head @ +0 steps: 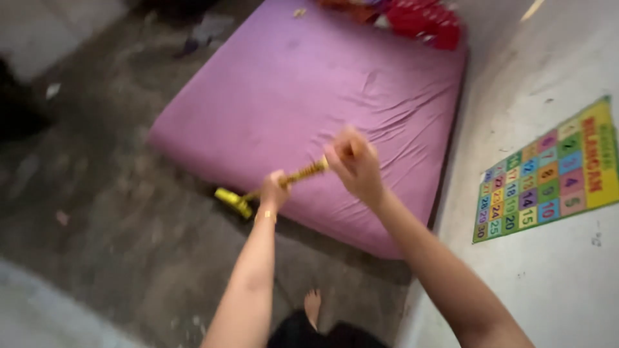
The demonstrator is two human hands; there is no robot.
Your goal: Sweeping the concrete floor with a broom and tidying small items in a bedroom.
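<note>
purple sheeting covers the mattress (309, 109), which lies flat on the grey concrete floor (116, 238) with one long side against the pale wall (554, 58); the sheet is wrinkled near the wall side and a red bundle of cloth (422, 19) sits at its far corner. a colourful number chart (548, 171) is stuck on the wall. over the near edge of the mattress, the right hand (354, 161) is closed around the top of a yellow-handled broom (271, 187), and the left hand (274, 191) grips it lower down. its yellow head (233, 201) sits at the mattress edge, just above the floor. bits of litter dot the floor, so sweeping looks far from finished. a bare foot (312, 306) shows below.
</note>
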